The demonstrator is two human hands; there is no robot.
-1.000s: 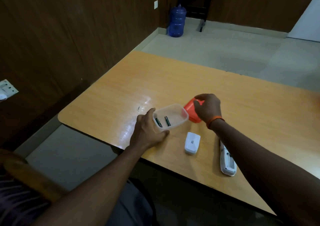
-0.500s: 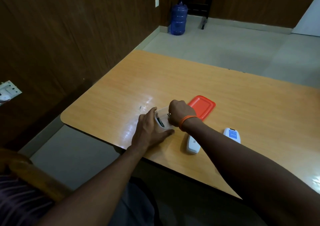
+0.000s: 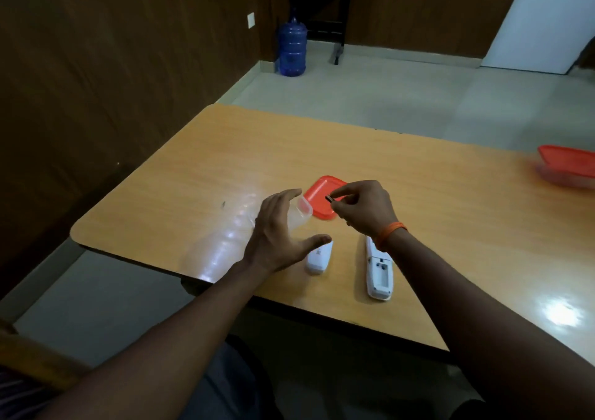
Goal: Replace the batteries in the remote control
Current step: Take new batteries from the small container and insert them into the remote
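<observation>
My right hand (image 3: 363, 208) pinches a small dark battery (image 3: 329, 198) above the orange lid (image 3: 322, 195). My left hand (image 3: 278, 231) is spread around the clear plastic box (image 3: 301, 213), fingers straight, mostly hiding it. The white remote (image 3: 380, 270) lies face down near the table's front edge, its battery bay uncovered and empty. The white battery cover (image 3: 318, 257) lies to its left, just beside my left thumb.
A second clear box with an orange lid (image 3: 566, 165) stands at the table's far right edge. The wooden table (image 3: 450, 200) ends close in front of me. A blue water jug (image 3: 292, 49) stands on the floor by the wall.
My right hand came up out of the clear box holding a battery. My left hand loosened its hold on the box and spread open. The view shifted, showing the remote again.
</observation>
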